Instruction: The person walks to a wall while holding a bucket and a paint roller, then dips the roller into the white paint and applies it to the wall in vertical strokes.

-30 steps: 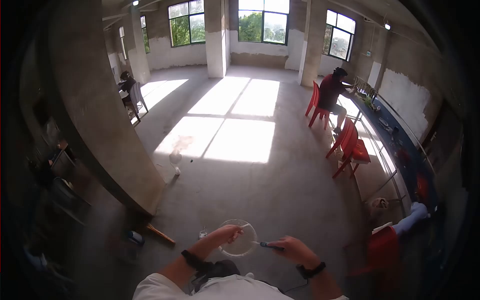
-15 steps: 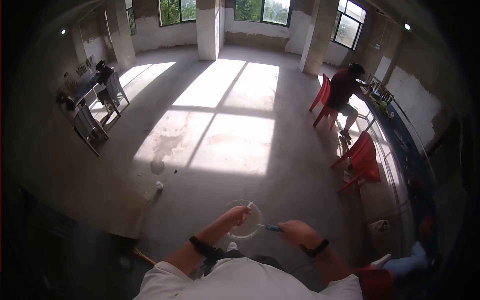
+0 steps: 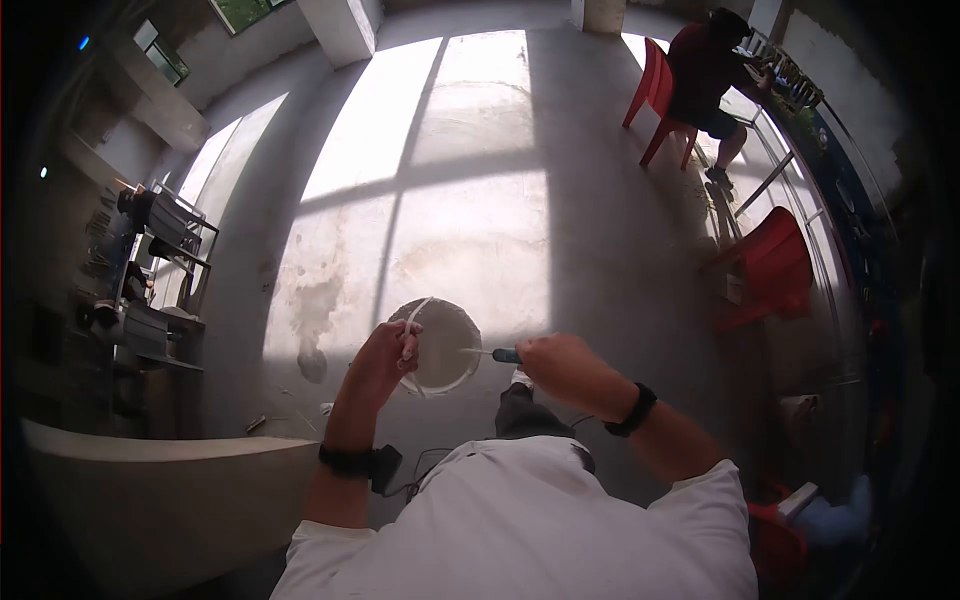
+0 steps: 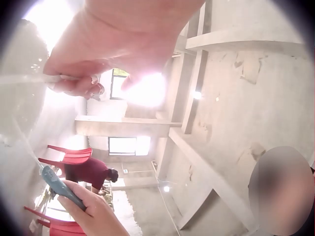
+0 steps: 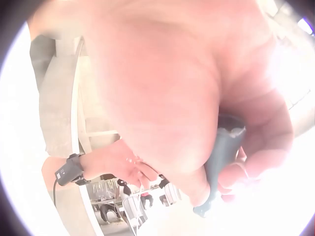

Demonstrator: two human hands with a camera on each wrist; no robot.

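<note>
the left hand (image 3: 385, 362) has its fingers curled in and pinches a thin white strip (image 3: 411, 326); one length of the strip sticks out past the fingertips, across the mouth of a round, pale container (image 3: 450, 335). in the left wrist view the strip runs out from between thumb and fingers. the right hand (image 3: 572, 372) has its fingers wrapped round the blue-grey handle of a slim tool (image 3: 506, 355). the handle's front end pokes out beyond the fingers, and the thin pale shaft points toward the left hand, its end over the container, apart from the strip. the container lies below the left hand, near a shoe (image 3: 522, 378).
</note>
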